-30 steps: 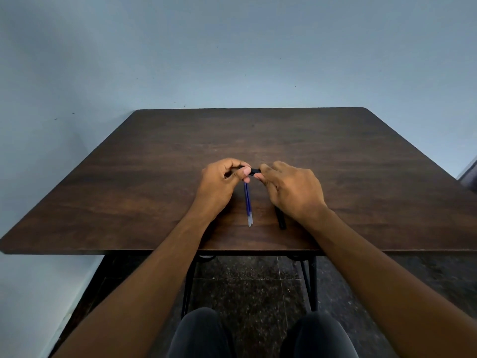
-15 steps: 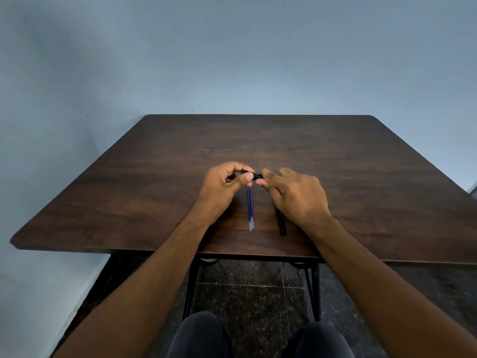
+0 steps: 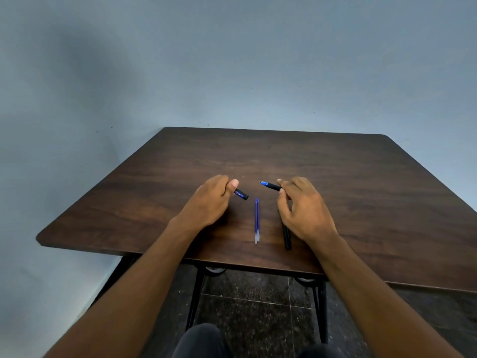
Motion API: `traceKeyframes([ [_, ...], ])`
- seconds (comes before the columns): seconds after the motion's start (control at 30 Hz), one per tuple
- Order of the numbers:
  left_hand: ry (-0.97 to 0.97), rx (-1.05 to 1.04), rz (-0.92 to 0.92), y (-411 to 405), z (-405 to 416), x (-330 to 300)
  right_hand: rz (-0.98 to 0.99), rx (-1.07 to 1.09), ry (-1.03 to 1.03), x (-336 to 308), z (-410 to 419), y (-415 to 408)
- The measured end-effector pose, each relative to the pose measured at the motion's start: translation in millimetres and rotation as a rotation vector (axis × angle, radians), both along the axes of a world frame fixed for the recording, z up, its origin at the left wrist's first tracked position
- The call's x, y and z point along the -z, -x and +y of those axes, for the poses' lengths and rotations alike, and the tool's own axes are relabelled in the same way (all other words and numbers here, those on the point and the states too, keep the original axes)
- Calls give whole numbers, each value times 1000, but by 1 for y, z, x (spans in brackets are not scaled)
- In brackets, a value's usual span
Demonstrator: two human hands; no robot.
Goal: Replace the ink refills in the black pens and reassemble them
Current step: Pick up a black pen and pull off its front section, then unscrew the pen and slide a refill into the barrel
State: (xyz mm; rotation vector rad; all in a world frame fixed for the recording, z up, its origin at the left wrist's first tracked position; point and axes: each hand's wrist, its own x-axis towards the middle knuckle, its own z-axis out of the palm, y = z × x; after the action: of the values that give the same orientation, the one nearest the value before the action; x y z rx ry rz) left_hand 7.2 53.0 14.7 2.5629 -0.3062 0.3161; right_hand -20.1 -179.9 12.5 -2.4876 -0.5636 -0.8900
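My left hand [image 3: 210,200] is closed around a black pen cap [image 3: 241,194] with a blue mark, whose open end points right. My right hand [image 3: 304,210] grips a black pen body [image 3: 271,186] whose blue tip points left toward the cap, with a gap between them. Two blue ink refills [image 3: 256,220] lie side by side on the dark wooden table [image 3: 361,192], between my hands. A second black pen [image 3: 287,239] lies on the table, partly hidden under my right hand.
The table's near edge [image 3: 232,264] runs just below the refills, with black metal legs under it. A pale blue wall stands close behind the table and to the left. My knees show at the bottom over a dark tiled floor.
My hands were together on one pen and have pulled apart. The cap has come off into my left hand and the uncapped body stays in my right. The camera view has tilted upward.
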Motion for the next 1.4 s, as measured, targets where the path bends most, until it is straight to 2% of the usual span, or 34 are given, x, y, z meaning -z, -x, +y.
traceKeyframes([
  [0.2, -203, -38, 3, -5, 2, 5, 26, -46, 0, 1, -1, 1],
  [0.4, -277, -41, -45, -12, 1, 10, 77, -71, 28, 0, 1, 3],
  [0.83, -57, 136, 64, -20, 29, 14, 112, -68, 33, -1, 1, -1],
  [1.13, -13, 102, 25, -14, 23, 12, 119, -66, 34, 0, 1, -1],
  [1.27, 183, 88, -54, -9, 14, 7, 114, -81, 40, 0, 3, -2],
  [1.4, 393, 173, -107, 5, -12, -9, 74, -88, 48, 3, 4, -4],
])
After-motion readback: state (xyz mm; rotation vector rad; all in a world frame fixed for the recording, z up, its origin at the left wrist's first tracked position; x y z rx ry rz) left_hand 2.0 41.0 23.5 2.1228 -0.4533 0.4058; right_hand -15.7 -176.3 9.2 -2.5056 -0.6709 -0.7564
